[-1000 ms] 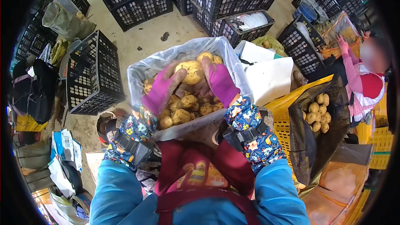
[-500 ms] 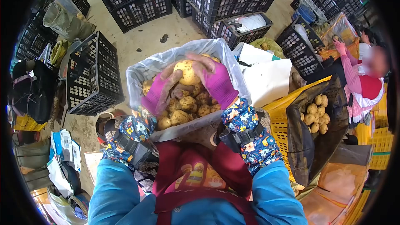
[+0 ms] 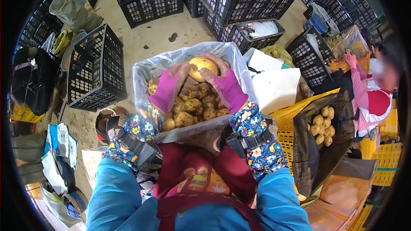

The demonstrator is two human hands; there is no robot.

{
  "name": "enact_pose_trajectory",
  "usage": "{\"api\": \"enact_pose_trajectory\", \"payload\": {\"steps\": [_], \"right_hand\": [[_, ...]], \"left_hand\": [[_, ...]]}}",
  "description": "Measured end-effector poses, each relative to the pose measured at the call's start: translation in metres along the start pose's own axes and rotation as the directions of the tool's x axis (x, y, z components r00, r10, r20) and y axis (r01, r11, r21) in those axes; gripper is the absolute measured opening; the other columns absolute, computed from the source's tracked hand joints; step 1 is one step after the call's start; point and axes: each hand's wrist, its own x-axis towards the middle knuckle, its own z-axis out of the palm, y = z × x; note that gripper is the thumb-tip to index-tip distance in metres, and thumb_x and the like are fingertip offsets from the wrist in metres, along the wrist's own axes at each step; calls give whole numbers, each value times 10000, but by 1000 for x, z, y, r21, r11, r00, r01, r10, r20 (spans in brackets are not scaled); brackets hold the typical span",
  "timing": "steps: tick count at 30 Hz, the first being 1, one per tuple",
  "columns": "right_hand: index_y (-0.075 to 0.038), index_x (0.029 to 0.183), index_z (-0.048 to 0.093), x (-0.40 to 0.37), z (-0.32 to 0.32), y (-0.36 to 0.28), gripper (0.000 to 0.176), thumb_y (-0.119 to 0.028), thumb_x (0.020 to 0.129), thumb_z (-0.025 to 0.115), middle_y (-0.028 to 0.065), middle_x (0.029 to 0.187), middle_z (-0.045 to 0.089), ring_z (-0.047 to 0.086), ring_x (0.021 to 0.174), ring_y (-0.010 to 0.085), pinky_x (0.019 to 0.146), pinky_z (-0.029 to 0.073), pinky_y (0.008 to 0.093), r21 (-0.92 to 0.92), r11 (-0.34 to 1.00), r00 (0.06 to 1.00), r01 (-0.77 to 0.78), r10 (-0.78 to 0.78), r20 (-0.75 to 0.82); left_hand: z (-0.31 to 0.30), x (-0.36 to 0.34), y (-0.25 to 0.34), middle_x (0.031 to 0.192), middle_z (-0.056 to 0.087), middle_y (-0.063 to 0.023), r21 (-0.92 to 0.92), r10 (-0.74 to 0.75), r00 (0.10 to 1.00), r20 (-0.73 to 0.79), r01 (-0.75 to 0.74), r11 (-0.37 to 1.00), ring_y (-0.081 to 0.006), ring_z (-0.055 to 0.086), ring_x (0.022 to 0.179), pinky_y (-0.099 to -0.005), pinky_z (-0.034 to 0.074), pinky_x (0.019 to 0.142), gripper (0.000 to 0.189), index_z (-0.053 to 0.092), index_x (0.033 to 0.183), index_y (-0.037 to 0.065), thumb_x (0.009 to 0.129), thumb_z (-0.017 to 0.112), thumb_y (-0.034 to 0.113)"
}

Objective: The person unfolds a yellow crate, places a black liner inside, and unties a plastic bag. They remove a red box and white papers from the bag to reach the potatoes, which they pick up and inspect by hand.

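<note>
My right hand (image 3: 222,86), in a purple glove with soiled fingers, grips a large yellow potato (image 3: 203,68) between thumb and fingers. At the potato's left side is my left hand (image 3: 171,86), in a matching glove, its bent fingers pressed against the skin. Both hands are above a crate lined with clear plastic (image 3: 143,70). Under them lie several potatoes (image 3: 184,119) with soil on them, some hidden by my hands and sleeves.
To my right, a yellow crate (image 3: 284,134) with a dark liner holds several cleaner-looking potatoes (image 3: 321,126). A black crate (image 3: 96,70) stands at left; stacked black crates (image 3: 246,2) are ahead. White card (image 3: 276,87) lies beside the lined crate. A person (image 3: 372,90) sits far right.
The potato has shifted slightly right and up, turned more sideways. My right thumb now shows on its near side, and my left thumb no longer lies across its front.
</note>
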Motion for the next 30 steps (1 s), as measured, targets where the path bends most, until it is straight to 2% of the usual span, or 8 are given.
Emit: {"api": "enact_pose_trajectory", "payload": {"steps": [8, 13, 16, 20, 21, 23, 27, 30], "right_hand": [[-8, 1399, 446, 4, -4, 17, 786, -155, 734, 839, 107, 1325, 533, 535, 1187, 173, 981, 455, 274, -268, 922, 961, 278, -265, 82], [-15, 1378, 457, -15, -10, -17, 681, -145, 791, 776, 112, 1289, 533, 571, 1144, 188, 909, 533, 300, 152, 987, 997, -61, 66, -28], [-30, 1356, 463, -34, -74, -31, 470, -159, 937, 635, 161, 1285, 538, 564, 1164, 289, 876, 559, 332, 702, 704, 993, 110, -41, -114], [-21, 1350, 451, -100, -157, -79, 689, -140, 757, 782, 165, 1317, 496, 502, 1202, 289, 872, 503, 392, 770, 250, 784, 587, -414, -463], [-32, 1342, 472, -112, -176, -78, 676, -409, 842, 726, 178, 1306, 525, 494, 1247, 325, 934, 500, 428, 876, 87, 736, 474, -585, -340], [-32, 1357, 465, -141, -195, -74, 714, -462, 841, 708, 185, 1343, 511, 490, 1260, 342, 972, 470, 452, 797, -101, 662, 595, -500, -558], [-16, 1456, 360, -127, -191, -54, 802, -502, 880, 637, 222, 1409, 459, 484, 1250, 323, 992, 429, 463, 684, 220, 697, 696, -437, -569], [-25, 1459, 360, -92, -151, -48, 742, -491, 928, 586, 232, 1393, 485, 508, 1242, 345, 1020, 425, 483, 807, 378, 876, 453, -357, -325]], "left_hand": [[-14, 14, -29, 856, 666, -64, -20, 194, 981, 26, -194, 981, -109, 607, 626, -227, 450, 518, 330, 596, 1166, -31, 974, 573, 237], [-12, 15, -30, 799, 666, -71, -28, 101, 994, -39, -102, 994, -103, 589, 592, -223, 443, 516, 278, 629, 1038, -34, 983, 555, 228], [-25, 33, -46, 816, 691, -92, 205, -21, 999, -32, 27, 978, -191, 656, 663, -289, 481, 547, 272, 647, 987, 6, 990, 538, 255], [-46, 88, -131, 942, 707, -157, 794, 24, 969, 244, -214, 569, -384, 667, 881, -425, 522, 795, 309, 654, 1084, 86, 890, 639, 326], [-41, 79, -132, 983, 699, -168, 833, 34, 974, 224, -209, 512, -375, 660, 928, -422, 515, 830, 357, 645, 1121, 94, 861, 663, 337], [-25, 53, -127, 1065, 682, -190, 901, 59, 980, 189, -197, 385, -358, 645, 1023, -416, 501, 900, 474, 625, 1196, 109, 802, 710, 358], [-18, 95, -172, 1324, 548, -115, 712, -95, 818, 567, -545, -443, -304, 559, 1192, -443, 469, 915, 565, 524, 1329, 219, 795, 696, 287], [-9, 138, -211, 1332, 511, -105, 757, -283, 846, 451, -531, -381, -299, 516, 1225, -457, 453, 938, 716, 490, 1348, 217, 681, 752, 220]]}}
